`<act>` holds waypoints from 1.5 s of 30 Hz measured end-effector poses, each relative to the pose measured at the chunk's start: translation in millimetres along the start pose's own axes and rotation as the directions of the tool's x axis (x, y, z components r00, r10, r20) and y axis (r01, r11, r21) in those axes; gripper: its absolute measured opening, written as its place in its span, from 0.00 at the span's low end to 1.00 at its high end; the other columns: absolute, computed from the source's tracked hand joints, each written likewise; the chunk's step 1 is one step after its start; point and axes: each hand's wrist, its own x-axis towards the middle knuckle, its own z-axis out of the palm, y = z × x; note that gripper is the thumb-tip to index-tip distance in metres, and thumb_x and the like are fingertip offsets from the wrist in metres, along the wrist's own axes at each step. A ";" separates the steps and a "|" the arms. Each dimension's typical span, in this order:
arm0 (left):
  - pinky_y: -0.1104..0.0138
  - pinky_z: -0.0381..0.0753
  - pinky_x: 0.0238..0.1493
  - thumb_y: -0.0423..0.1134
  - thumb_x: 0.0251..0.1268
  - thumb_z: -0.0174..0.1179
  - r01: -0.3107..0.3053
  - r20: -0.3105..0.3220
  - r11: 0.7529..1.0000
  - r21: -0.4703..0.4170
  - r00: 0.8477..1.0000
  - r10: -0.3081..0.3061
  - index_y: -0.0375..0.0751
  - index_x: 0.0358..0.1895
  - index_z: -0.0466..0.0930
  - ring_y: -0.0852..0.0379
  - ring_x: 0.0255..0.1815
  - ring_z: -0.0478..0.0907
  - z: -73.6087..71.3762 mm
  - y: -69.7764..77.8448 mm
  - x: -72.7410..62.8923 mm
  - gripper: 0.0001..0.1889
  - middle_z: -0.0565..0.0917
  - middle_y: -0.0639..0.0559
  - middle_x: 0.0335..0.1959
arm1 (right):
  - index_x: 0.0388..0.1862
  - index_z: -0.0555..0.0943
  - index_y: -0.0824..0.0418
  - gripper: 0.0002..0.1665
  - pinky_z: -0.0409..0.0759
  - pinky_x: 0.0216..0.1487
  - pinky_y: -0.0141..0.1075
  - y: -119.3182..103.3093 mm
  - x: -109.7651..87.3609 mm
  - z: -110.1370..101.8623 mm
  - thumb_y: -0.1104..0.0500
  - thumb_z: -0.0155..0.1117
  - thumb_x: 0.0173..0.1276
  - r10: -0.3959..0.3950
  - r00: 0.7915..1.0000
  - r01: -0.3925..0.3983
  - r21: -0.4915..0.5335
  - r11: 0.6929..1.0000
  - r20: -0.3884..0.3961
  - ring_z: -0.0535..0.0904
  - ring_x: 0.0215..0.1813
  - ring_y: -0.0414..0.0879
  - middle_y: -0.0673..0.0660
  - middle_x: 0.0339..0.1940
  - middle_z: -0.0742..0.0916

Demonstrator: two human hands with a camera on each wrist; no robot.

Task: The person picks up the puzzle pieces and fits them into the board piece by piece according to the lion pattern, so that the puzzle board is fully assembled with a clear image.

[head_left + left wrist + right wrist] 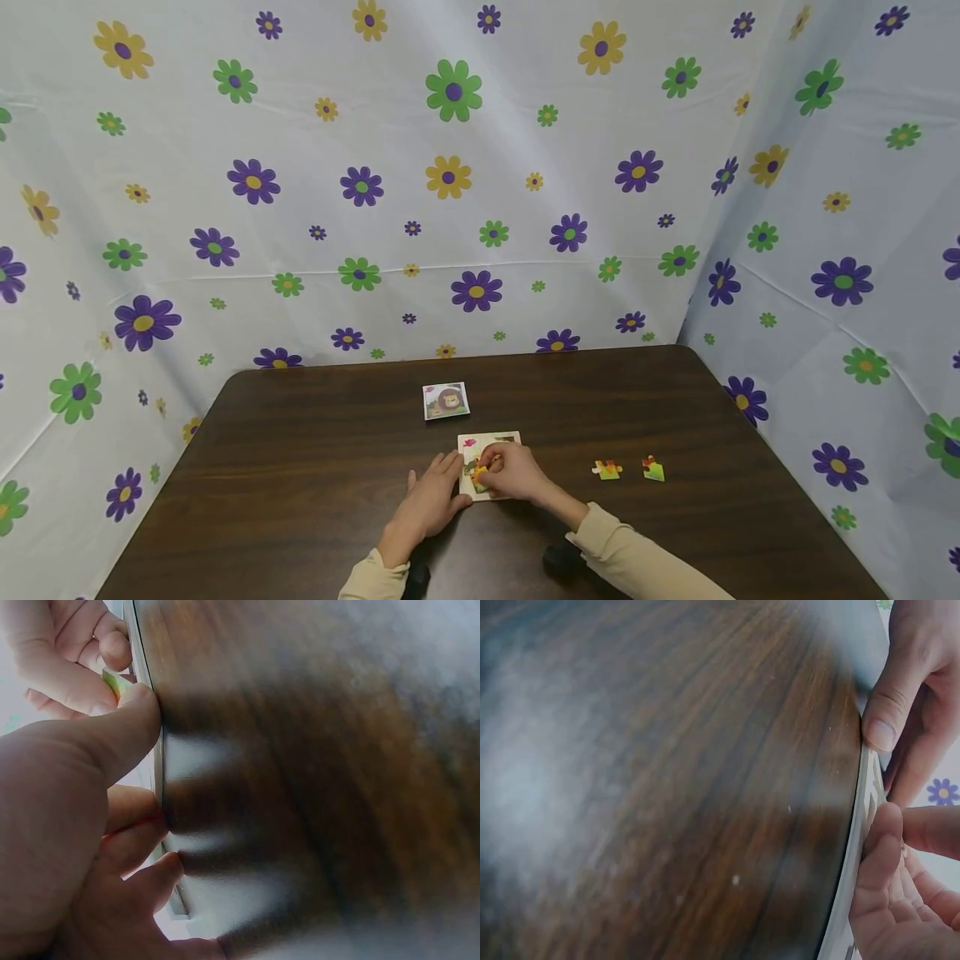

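A pale jigsaw board [491, 437] lies on the dark wooden table [300, 467], partly covered by both hands. My left hand [431, 500] rests at its left side, fingers extended along the edge and thumb spread near the front corner. Over the middle of the board, my right hand [519, 473] pinches a small yellow-and-green puzzle piece [114, 684] between thumb and fingers. In the right wrist view, the left thumb [883, 733] touches the board's rim. Two loose puzzle pieces, one orange and green [608, 471] and one red and green [654, 470], lie right of the board.
A square lion picture [446, 402] lies behind the board, slightly to the left. The table ends at a flowered white curtain [510, 242] at the back, with another curtain side [840, 350] along the right. Dark objects show by both wrists.
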 end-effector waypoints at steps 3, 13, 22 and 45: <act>0.26 0.56 0.52 0.46 0.62 0.64 0.000 0.000 1.000 -0.001 1.000 0.000 0.32 0.66 0.69 0.36 0.68 0.63 0.0 0.4 -0.4 0.32 0.69 0.39 0.67 | 0.26 0.79 0.64 0.06 0.70 0.16 0.26 -0.2 1.6 2.7 0.66 0.70 0.52 -0.023 1.000 0.022 -0.062 0.998 -0.018 0.72 0.13 0.31 0.48 0.14 0.80; 0.26 0.55 0.52 0.45 0.62 0.64 0.005 0.002 1.000 -0.005 1.000 -0.005 0.31 0.65 0.69 0.36 0.68 0.63 0.4 0.4 -1.3 0.32 0.69 0.39 0.67 | 0.22 0.80 0.63 0.05 0.67 0.19 0.25 -6.3 0.8 7.5 0.67 0.68 0.52 -0.072 0.992 0.057 -0.150 0.987 -0.099 0.69 0.16 0.29 0.48 0.13 0.79; 0.26 0.56 0.52 0.46 0.61 0.64 -0.004 0.002 1.000 0.002 1.000 0.004 0.32 0.65 0.69 0.36 0.68 0.64 2.3 -0.7 -2.6 0.32 0.70 0.39 0.67 | 0.16 0.80 0.59 0.09 0.66 0.18 0.25 -5.1 0.6 10.6 0.64 0.70 0.51 -0.071 0.992 0.048 -0.198 0.979 -0.106 0.68 0.14 0.29 0.44 0.11 0.77; 0.27 0.55 0.53 0.47 0.63 0.63 0.001 0.019 1.000 -0.011 1.000 -0.001 0.32 0.67 0.67 0.36 0.69 0.61 0.7 -1.1 0.9 0.33 0.68 0.39 0.68 | 0.26 0.84 0.61 0.06 0.70 0.28 0.27 1.9 1.8 -2.9 0.62 0.75 0.51 -0.334 0.942 0.321 -0.310 0.895 0.013 0.73 0.24 0.36 0.50 0.21 0.83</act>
